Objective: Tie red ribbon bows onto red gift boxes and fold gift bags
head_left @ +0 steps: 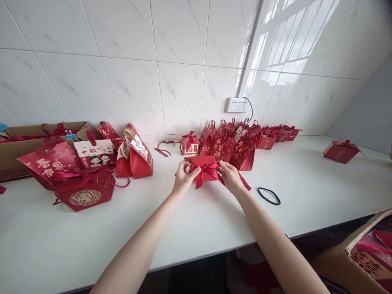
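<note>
A small red gift box (202,160) stands on the white countertop in front of me, with a shiny red ribbon (199,179) tied in a bow across its front. At the bow's left side, my left hand (184,176) is closed, thumb and fingers pinching the ribbon loop. On the other side my right hand (230,175) pinches the right part of the ribbon, and a loose tail hangs down past it. Part of the box is hidden behind the bow and my fingers. Right behind it stand several red gift bags (223,148) and a small ribboned box (190,145).
More red gift boxes (84,192) cluster at the left beside a cardboard carton (14,161). A black hair tie (268,196) and a lone red box (340,152) lie to the right. Another carton (337,261) stands below the counter's front edge. A power socket (237,105) is on the tiled wall.
</note>
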Demonstrator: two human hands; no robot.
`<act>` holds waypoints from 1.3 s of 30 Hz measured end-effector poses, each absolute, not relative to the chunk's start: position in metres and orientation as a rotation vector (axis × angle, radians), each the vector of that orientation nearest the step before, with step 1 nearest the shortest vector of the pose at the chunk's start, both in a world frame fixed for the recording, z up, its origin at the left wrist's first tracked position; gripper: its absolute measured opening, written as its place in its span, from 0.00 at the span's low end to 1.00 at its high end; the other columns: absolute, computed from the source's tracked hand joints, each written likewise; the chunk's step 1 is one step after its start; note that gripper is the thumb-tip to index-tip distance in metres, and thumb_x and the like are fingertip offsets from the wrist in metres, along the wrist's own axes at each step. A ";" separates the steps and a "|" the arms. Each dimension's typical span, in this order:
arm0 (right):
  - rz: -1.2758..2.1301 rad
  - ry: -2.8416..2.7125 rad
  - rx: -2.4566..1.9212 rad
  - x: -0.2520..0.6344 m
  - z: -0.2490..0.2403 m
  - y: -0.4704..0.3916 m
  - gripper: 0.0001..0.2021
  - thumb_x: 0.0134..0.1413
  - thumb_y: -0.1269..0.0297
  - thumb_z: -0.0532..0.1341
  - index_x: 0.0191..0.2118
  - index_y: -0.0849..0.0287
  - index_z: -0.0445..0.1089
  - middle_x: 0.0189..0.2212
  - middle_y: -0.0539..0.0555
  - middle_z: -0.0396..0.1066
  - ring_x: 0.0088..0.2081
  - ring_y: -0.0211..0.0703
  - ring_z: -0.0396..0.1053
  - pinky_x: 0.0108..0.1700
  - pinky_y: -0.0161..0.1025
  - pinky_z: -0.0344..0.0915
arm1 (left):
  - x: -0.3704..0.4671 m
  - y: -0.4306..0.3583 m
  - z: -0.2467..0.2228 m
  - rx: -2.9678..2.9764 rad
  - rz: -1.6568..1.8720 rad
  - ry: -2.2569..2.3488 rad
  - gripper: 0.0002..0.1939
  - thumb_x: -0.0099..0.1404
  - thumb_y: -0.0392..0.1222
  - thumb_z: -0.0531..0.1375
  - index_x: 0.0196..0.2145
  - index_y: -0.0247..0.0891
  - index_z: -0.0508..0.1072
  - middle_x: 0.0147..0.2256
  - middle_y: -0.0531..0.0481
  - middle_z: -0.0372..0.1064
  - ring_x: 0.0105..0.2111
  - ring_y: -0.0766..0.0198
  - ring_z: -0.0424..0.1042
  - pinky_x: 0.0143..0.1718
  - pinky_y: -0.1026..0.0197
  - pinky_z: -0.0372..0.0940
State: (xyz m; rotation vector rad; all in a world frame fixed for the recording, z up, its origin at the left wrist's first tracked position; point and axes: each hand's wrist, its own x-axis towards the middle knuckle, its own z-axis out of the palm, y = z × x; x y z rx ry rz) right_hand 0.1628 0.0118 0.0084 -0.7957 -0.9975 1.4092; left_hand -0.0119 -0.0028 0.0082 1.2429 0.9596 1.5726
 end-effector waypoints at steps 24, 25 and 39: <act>1.368 -1.082 -0.916 0.160 0.015 0.007 0.18 0.42 0.45 0.64 0.27 0.56 0.69 0.33 0.53 0.74 0.38 0.46 0.71 0.37 0.39 0.68 | -0.030 -0.001 0.010 1.383 1.189 0.827 0.51 0.46 0.37 0.67 0.63 0.53 0.47 0.62 0.47 0.51 0.58 0.49 0.59 0.58 0.48 0.55; 1.306 -1.093 -0.992 0.162 0.016 0.008 0.19 0.43 0.44 0.63 0.28 0.56 0.68 0.33 0.54 0.74 0.38 0.47 0.71 0.37 0.40 0.67 | -0.029 -0.001 0.011 1.390 1.174 0.833 0.52 0.46 0.38 0.67 0.63 0.52 0.45 0.62 0.46 0.51 0.57 0.49 0.60 0.58 0.47 0.55; 0.763 -1.709 -1.263 0.149 0.026 -0.023 0.22 0.56 0.47 0.50 0.22 0.58 0.64 0.13 0.46 0.59 0.15 0.34 0.57 0.21 0.33 0.55 | -0.018 -0.002 0.010 1.429 1.271 0.956 0.51 0.46 0.38 0.68 0.61 0.43 0.43 0.59 0.39 0.54 0.59 0.50 0.56 0.58 0.49 0.54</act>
